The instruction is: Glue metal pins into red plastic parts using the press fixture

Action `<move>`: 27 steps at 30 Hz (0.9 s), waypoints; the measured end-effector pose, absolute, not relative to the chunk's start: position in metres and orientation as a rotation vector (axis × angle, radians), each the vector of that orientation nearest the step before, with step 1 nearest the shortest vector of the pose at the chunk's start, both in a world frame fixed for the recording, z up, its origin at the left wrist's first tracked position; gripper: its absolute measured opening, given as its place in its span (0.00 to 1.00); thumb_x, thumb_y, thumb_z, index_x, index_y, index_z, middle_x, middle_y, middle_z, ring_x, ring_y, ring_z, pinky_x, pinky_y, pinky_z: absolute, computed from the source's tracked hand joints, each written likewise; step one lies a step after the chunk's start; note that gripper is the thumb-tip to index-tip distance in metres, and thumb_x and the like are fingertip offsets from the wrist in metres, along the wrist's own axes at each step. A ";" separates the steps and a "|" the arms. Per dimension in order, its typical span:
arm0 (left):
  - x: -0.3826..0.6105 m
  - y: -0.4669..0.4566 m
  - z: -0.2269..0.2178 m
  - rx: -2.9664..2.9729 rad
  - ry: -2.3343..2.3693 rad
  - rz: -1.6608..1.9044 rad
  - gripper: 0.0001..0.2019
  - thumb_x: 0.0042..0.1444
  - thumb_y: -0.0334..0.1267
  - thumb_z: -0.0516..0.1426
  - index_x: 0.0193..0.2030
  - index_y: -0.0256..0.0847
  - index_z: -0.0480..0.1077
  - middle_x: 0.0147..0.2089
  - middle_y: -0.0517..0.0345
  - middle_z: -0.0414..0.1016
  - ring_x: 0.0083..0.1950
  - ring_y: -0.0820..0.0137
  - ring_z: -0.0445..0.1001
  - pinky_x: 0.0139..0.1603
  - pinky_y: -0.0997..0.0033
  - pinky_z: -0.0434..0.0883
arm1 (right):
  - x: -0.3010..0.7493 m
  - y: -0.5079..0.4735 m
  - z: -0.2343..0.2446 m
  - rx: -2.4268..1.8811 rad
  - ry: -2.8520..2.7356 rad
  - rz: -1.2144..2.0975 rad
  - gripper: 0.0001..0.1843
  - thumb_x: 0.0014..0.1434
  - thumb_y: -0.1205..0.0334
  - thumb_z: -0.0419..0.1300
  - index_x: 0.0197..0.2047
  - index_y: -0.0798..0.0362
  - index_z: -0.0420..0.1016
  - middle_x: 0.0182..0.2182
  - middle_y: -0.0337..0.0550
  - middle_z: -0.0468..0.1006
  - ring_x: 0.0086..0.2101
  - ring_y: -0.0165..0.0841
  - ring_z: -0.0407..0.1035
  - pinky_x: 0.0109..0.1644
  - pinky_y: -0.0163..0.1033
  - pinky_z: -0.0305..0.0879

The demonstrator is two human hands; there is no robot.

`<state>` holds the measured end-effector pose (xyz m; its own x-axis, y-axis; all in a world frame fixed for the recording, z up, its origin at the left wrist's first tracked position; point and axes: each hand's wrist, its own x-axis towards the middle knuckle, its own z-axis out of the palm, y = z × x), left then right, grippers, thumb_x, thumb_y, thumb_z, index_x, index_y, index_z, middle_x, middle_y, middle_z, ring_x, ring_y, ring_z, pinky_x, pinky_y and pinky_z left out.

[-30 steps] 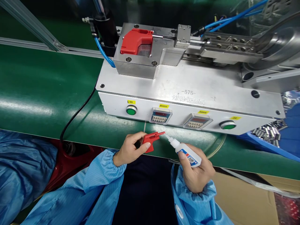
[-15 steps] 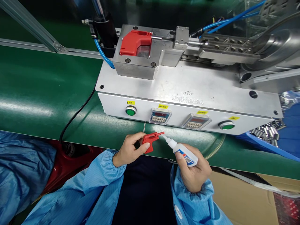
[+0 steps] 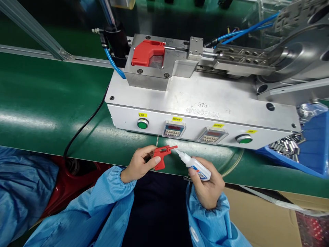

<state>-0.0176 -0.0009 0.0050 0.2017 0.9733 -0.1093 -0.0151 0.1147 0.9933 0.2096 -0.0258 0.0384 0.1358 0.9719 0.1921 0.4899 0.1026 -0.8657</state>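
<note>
Between the thumb and fingers of my left hand (image 3: 141, 163) is a red plastic gun-shaped part (image 3: 160, 158), its thin stem pointing right. My right hand (image 3: 208, 183) is closed around a white glue bottle (image 3: 197, 166) with a blue, red and white label. The bottle tilts up to the left, its narrow nozzle close to the tip of the stem; whether they touch I cannot tell. Behind my hands, a similar red part (image 3: 147, 53) lies in the metal fixture (image 3: 146, 81) on the machine, with a metal rod reaching its right end.
The machine's white base (image 3: 190, 135) carries two green buttons and two small displays. At right stands a blue bin (image 3: 315, 147) of short metal tubes (image 3: 286, 147). A black cable (image 3: 86, 125) crosses the green bench (image 3: 38, 99). Another blue-clad person (image 3: 24, 185) is at far left.
The view has shifted slightly, showing more of the blue bin. Both hands keep their hold, and the nozzle stays near the stem's tip.
</note>
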 end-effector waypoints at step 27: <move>-0.039 -0.009 -0.023 1.122 1.180 0.726 0.26 0.58 0.61 0.65 0.47 0.37 0.83 0.41 0.49 0.86 0.38 0.59 0.82 0.37 0.69 0.81 | 0.236 -0.033 0.021 -1.570 -1.569 0.683 0.11 0.61 0.69 0.60 0.47 0.49 0.72 0.45 0.47 0.79 0.50 0.41 0.75 0.57 0.46 0.72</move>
<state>-0.0393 -0.0091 -0.0233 0.2687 0.9024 -0.3369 0.1060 0.3199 0.9415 0.2355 -0.0327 0.0206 0.0863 0.9834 0.1595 0.5537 0.0858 -0.8283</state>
